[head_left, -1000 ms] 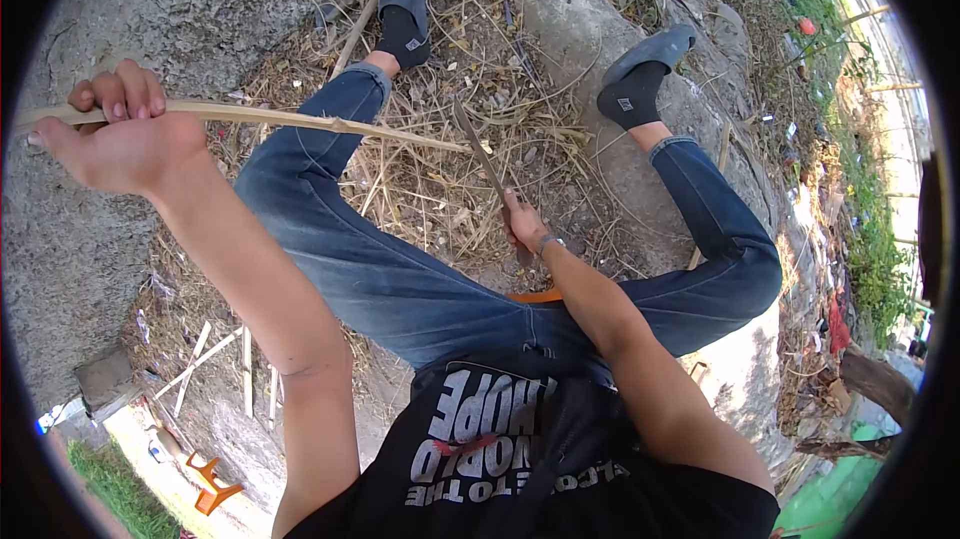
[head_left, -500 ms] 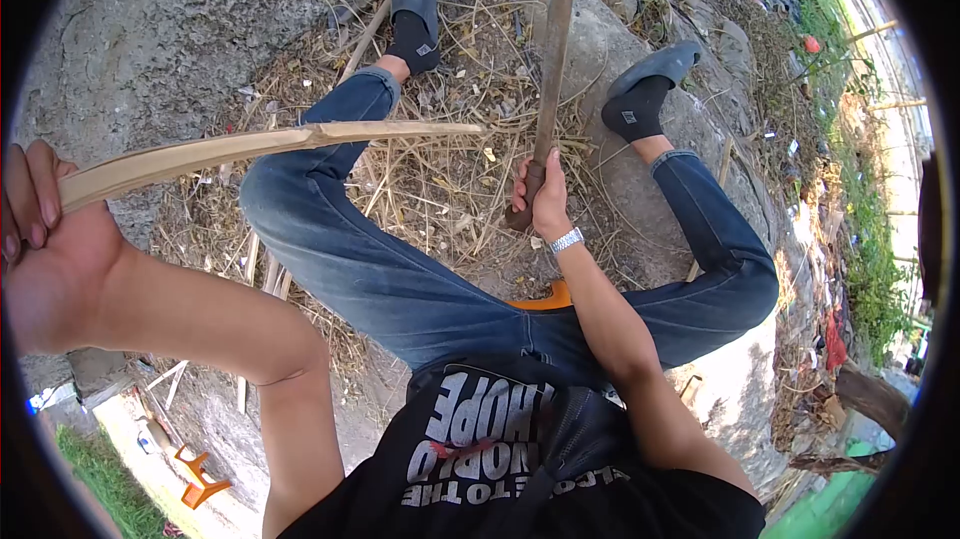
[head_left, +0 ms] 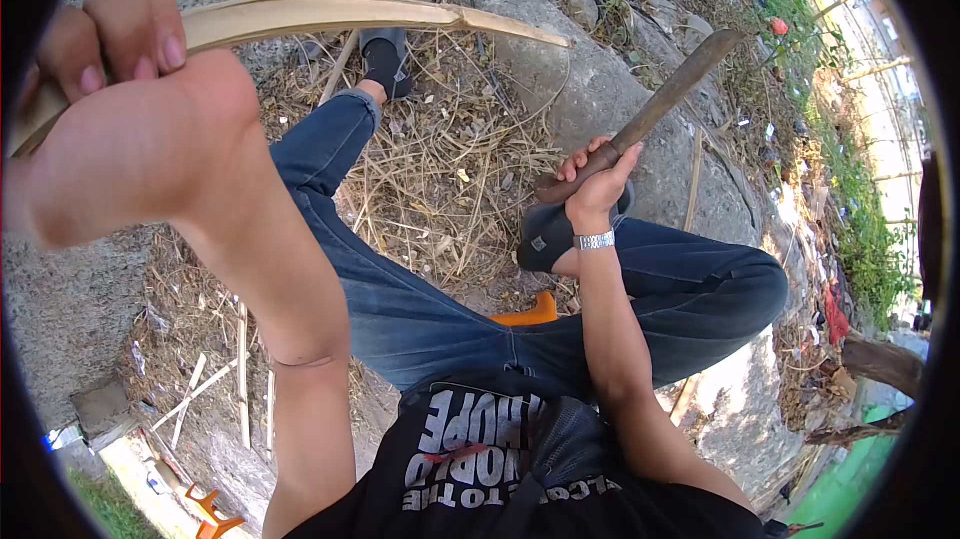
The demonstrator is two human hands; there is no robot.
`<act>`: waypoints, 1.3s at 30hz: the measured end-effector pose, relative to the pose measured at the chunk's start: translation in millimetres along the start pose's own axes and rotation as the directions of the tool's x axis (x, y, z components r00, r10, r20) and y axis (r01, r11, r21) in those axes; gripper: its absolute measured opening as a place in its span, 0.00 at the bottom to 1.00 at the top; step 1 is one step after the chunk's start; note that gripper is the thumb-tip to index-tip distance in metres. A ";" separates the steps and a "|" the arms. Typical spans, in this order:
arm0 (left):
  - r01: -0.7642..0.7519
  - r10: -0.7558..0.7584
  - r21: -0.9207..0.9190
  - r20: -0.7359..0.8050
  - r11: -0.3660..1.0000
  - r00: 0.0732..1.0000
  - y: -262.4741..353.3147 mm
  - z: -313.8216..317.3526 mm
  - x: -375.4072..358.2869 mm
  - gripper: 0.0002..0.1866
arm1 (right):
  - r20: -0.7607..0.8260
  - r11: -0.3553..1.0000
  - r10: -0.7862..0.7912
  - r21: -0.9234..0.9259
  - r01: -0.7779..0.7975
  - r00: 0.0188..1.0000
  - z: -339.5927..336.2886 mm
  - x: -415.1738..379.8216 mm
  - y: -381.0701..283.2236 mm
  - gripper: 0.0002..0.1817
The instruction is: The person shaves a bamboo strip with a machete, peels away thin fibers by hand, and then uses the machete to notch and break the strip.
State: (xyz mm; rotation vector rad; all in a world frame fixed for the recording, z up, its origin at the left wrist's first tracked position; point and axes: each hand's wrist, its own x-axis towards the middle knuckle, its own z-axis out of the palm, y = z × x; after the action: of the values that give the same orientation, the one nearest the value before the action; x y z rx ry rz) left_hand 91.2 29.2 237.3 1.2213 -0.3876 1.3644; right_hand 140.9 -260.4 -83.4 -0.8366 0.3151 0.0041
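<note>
A long pale bamboo strip [head_left: 330, 15] is gripped in my left hand [head_left: 150, 129], which is raised at the upper left with its fingers wrapped round it. From there the strip runs to the right, with a node near its thinner far end. My right hand [head_left: 597, 184] is closed round the dark handle of a machete [head_left: 680, 87]. Its blade slants up and to the right above the rock, apart from the strip. The handle hides part of my right foot's shoe [head_left: 550, 234].
Dry bamboo shavings [head_left: 440, 159] litter the ground between my legs. A large grey rock [head_left: 525, 49] lies ahead. An orange plastic piece [head_left: 527, 311] shows beneath me, and thin strips [head_left: 243, 379] lie at the left. A log [head_left: 885, 364] sits at the right.
My left hand has risen with the bamboo strip. The machete has swung to the right and now slants. My right foot has drawn in toward my body.
</note>
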 end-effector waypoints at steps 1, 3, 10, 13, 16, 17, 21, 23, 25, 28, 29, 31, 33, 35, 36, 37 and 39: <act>-0.010 0.010 -0.017 0.007 1.000 1.000 -5.9 5.2 -2.2 0.18 | -0.040 1.000 0.008 0.019 -0.007 0.999 -2.2 3.8 -3.6 0.38; 0.018 -0.018 0.001 0.018 1.000 1.000 -9.8 12.1 -1.1 0.19 | -0.054 1.000 -0.016 -0.004 0.016 0.998 -15.1 13.9 -4.2 0.38; 0.285 -0.225 -0.186 0.286 0.940 0.931 -47.1 18.9 2.8 0.24 | -0.118 0.970 0.031 -0.236 -0.058 0.993 -65.7 28.8 0.0 0.38; 0.219 -0.196 -0.068 0.244 0.973 0.950 -62.1 36.9 5.9 0.24 | -0.132 0.966 0.068 -0.238 -0.098 0.989 -71.8 32.4 10.1 0.38; 0.185 -0.165 -0.056 0.261 0.981 0.951 -67.5 55.6 11.1 0.22 | -0.139 0.951 0.051 -0.297 -0.090 0.989 -72.7 43.5 14.7 0.38; 0.183 -0.161 -0.061 0.266 0.981 0.950 -70.3 58.3 17.5 0.22 | -0.116 0.934 0.040 -0.348 -0.079 0.992 -72.2 49.1 14.6 0.38; 0.269 -0.223 -0.063 0.400 0.961 0.889 -75.6 61.8 41.6 0.16 | -0.035 0.893 0.018 -0.449 -0.031 0.999 -59.8 59.2 4.5 0.38; 0.268 -0.209 -0.054 0.491 0.962 0.846 -77.3 63.3 43.2 0.15 | -0.034 0.894 0.023 -0.448 -0.036 0.999 -58.9 61.1 2.6 0.38; 0.344 -0.217 -0.141 0.545 0.928 0.810 -79.7 62.9 41.3 0.13 | 0.003 0.870 0.014 -0.494 -0.011 1.000 -60.8 63.2 4.8 0.38; 0.345 -0.223 -0.121 0.559 0.931 0.799 -80.3 64.3 41.9 0.13 | -0.015 0.867 0.022 -0.498 -0.027 1.000 -62.0 60.6 7.8 0.37; 0.343 -0.225 -0.113 0.563 0.933 0.796 -80.8 64.8 42.7 0.13 | -0.017 0.867 0.023 -0.497 -0.029 1.000 -62.5 59.0 8.1 0.37; 0.341 -0.224 -0.104 0.571 0.934 0.790 -81.1 66.4 44.5 0.13 | -0.022 0.870 0.044 -0.490 -0.049 0.999 -66.1 59.0 10.5 0.37; 0.343 -0.227 -0.099 0.578 0.934 0.784 -82.6 67.3 45.0 0.14 | -0.024 0.870 0.041 -0.491 -0.047 0.999 -69.5 60.2 12.5 0.37; 0.347 -0.231 -0.091 0.586 0.934 0.777 -84.1 67.2 46.1 0.14 | -0.027 0.869 0.041 -0.493 -0.049 0.999 -72.8 60.8 15.1 0.38; 0.344 -0.229 -0.089 0.590 0.935 0.774 -83.9 68.7 43.4 0.14 | -0.033 0.870 0.042 -0.491 -0.053 0.999 -73.3 61.0 16.0 0.37; 0.348 -0.232 -0.085 0.598 0.934 0.767 -84.5 69.1 45.2 0.14 | -0.039 0.870 0.043 -0.489 -0.057 0.998 -73.9 61.1 16.5 0.37; 0.343 -0.227 -0.087 0.597 0.935 0.769 -86.7 69.7 47.1 0.14 | -0.047 0.864 0.047 -0.500 -0.064 0.998 -73.6 61.3 16.5 0.38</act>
State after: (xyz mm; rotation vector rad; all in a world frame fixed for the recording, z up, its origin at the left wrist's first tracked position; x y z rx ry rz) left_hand 208.1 17.5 266.0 1.4529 -0.7112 0.6453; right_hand 177.1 -310.4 -158.5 -1.3489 0.3761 0.1319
